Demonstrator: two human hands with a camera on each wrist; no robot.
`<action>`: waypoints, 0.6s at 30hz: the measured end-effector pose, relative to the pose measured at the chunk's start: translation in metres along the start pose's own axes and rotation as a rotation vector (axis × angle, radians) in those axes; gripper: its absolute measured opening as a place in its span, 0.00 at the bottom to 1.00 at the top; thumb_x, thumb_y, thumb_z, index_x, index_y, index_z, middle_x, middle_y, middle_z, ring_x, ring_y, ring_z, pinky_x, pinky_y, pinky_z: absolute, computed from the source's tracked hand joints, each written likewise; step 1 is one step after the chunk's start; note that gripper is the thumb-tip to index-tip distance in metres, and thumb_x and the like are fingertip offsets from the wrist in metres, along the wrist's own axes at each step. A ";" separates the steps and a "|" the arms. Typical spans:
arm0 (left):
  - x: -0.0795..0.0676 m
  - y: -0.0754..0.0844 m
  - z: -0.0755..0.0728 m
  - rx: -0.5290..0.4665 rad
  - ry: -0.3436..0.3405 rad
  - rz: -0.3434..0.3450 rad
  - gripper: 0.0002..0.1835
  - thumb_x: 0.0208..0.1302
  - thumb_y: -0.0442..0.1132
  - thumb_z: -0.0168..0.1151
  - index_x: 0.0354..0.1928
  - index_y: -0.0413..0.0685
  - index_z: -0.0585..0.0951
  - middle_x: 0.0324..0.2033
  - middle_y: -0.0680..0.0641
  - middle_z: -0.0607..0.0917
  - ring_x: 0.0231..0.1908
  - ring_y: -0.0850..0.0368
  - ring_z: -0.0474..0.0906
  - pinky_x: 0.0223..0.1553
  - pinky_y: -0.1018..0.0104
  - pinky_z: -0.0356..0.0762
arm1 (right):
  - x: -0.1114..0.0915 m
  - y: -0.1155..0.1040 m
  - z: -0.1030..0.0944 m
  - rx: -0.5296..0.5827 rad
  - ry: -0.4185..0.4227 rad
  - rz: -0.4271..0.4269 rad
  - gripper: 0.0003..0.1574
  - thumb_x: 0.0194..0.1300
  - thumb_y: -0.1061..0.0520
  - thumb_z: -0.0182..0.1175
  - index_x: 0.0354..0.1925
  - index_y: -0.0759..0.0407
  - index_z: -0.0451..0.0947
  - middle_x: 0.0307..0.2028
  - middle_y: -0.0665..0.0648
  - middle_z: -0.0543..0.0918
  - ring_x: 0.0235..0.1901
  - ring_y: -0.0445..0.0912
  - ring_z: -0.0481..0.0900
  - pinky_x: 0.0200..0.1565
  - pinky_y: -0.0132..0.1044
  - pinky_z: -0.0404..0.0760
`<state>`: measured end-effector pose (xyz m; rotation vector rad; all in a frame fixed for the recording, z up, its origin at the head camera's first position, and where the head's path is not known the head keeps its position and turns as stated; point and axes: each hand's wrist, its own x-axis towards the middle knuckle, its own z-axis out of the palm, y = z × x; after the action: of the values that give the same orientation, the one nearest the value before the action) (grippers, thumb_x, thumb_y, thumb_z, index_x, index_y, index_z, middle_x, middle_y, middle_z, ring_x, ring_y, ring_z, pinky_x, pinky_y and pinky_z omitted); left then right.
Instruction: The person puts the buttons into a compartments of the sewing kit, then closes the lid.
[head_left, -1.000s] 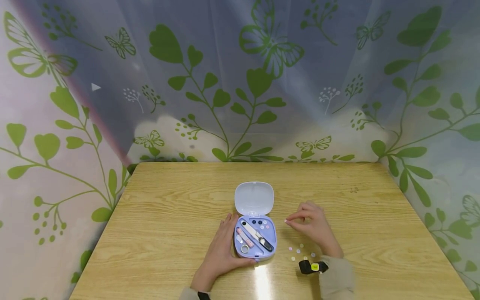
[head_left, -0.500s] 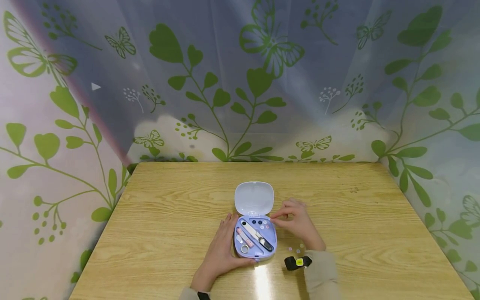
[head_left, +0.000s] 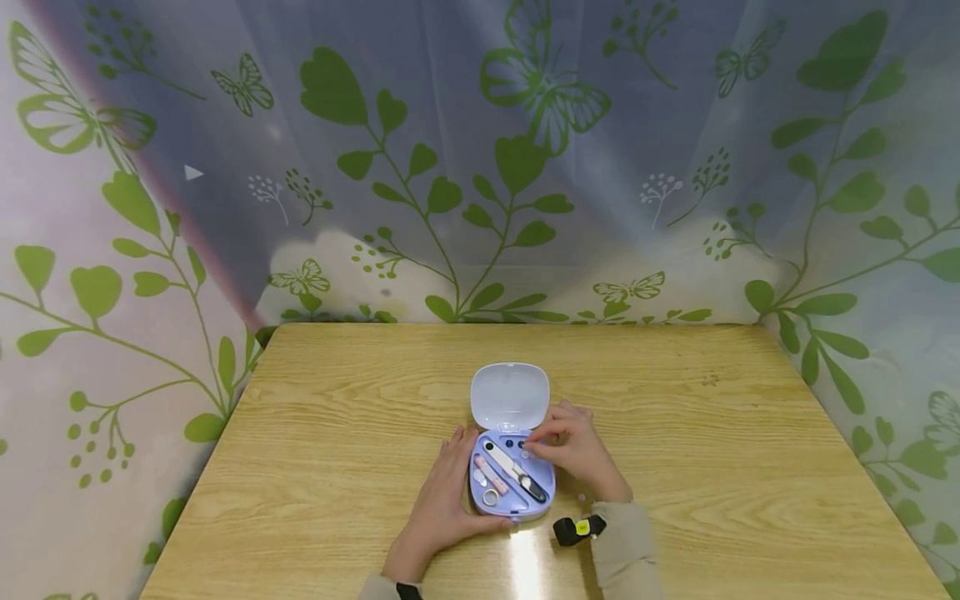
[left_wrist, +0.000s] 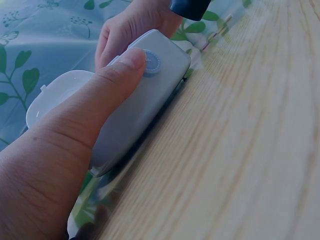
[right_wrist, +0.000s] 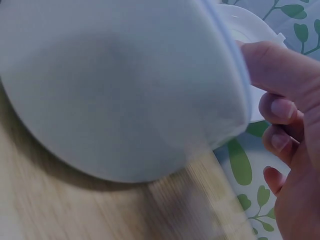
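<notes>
An open lilac sewing box (head_left: 544, 477) stands on the table, its white lid (head_left: 510, 396) tipped back. My left hand (head_left: 442, 500) grips its left side, with the thumb along the front beside a round catch (left_wrist: 152, 64), seen in the left wrist view. Over the back right compartment, my right hand (head_left: 579, 448) holds thumb and forefinger together; a small pale button was pinched there earlier, but the fingertips now hide it. Dark buttons (head_left: 509, 443) lie in that compartment. A white-and-black slim tool (head_left: 514, 472), a pink-and-white stick (head_left: 491, 473) and a ring (head_left: 484, 497) fill the others.
A small pale button (head_left: 581, 497) lies on the wooden table (head_left: 337, 433) right of the box; others there are hidden by the right wrist. A black wrist camera (head_left: 567, 532) sits on that wrist. A leaf-patterned curtain (head_left: 420, 167) hangs behind the table.
My right hand has moved left, from beside the box to above its back right compartment, carrying the small button. The left hand and the box have stayed put.
</notes>
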<state>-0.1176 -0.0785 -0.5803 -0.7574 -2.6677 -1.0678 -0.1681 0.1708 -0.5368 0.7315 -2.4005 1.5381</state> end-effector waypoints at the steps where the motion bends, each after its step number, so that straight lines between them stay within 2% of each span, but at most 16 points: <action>1: 0.000 0.000 0.000 -0.003 0.001 0.001 0.73 0.37 0.77 0.70 0.78 0.41 0.51 0.75 0.41 0.58 0.76 0.45 0.48 0.76 0.50 0.46 | 0.000 0.001 0.000 -0.004 -0.003 0.006 0.07 0.48 0.64 0.77 0.25 0.55 0.88 0.21 0.49 0.75 0.31 0.45 0.66 0.44 0.40 0.53; 7: 0.000 0.001 0.000 -0.010 0.001 -0.001 0.73 0.36 0.77 0.72 0.78 0.41 0.51 0.75 0.41 0.58 0.76 0.44 0.48 0.76 0.49 0.45 | -0.004 0.001 -0.004 -0.052 -0.045 0.039 0.09 0.47 0.60 0.79 0.28 0.49 0.89 0.24 0.49 0.75 0.33 0.40 0.66 0.47 0.41 0.54; 12: 0.000 0.001 -0.001 -0.006 -0.002 -0.011 0.73 0.36 0.77 0.71 0.78 0.42 0.51 0.75 0.41 0.58 0.76 0.45 0.48 0.76 0.49 0.46 | -0.007 0.003 -0.006 -0.085 -0.086 0.055 0.08 0.47 0.59 0.79 0.28 0.49 0.89 0.25 0.50 0.77 0.34 0.40 0.66 0.45 0.43 0.52; 18: 0.001 0.002 -0.001 0.001 0.006 0.002 0.73 0.36 0.77 0.72 0.77 0.41 0.52 0.75 0.40 0.59 0.75 0.44 0.49 0.76 0.49 0.46 | -0.008 0.002 -0.007 -0.100 -0.084 0.059 0.08 0.48 0.59 0.78 0.28 0.48 0.89 0.26 0.49 0.77 0.34 0.40 0.65 0.46 0.43 0.51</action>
<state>-0.1175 -0.0778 -0.5786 -0.7556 -2.6618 -1.0661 -0.1632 0.1799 -0.5385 0.7244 -2.5616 1.4227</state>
